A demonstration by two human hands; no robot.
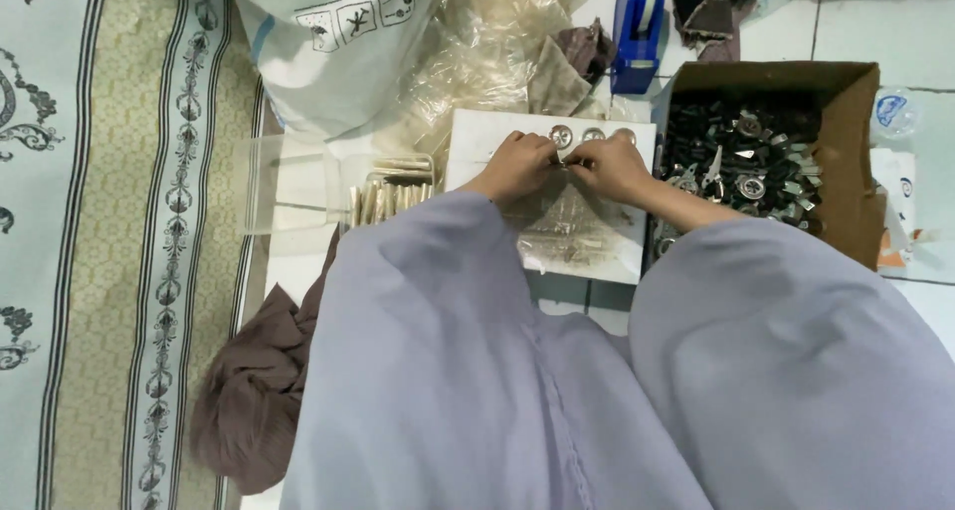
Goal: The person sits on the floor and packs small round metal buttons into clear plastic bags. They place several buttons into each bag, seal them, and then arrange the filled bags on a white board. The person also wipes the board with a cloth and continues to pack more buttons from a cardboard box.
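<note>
Item — small clear packet [567, 165]: my left hand [517, 167] and right hand [614, 169] are meeting over the white board [477, 132], fingers pinching together on it between them — box of metal parts [741, 157] lying rightward, nearer my right hand.

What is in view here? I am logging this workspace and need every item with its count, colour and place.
white board: one, white, on the floor under the hands
round metal discs: about three, silver, along the board's far edge
clear packet: one, transparent, on the board's near part
cardboard box: one, brown, right of the board
metal parts: many, dark and silver, inside the box
clear tub: one, transparent, left of the board
packed sachets: a row, pale, by the tub
tape dispenser: one, blue, far side
sack: one, white, far left
cloth: one, brown, near left
left hand: fingers pinching a small item
right hand: fingers meeting the left's
</note>
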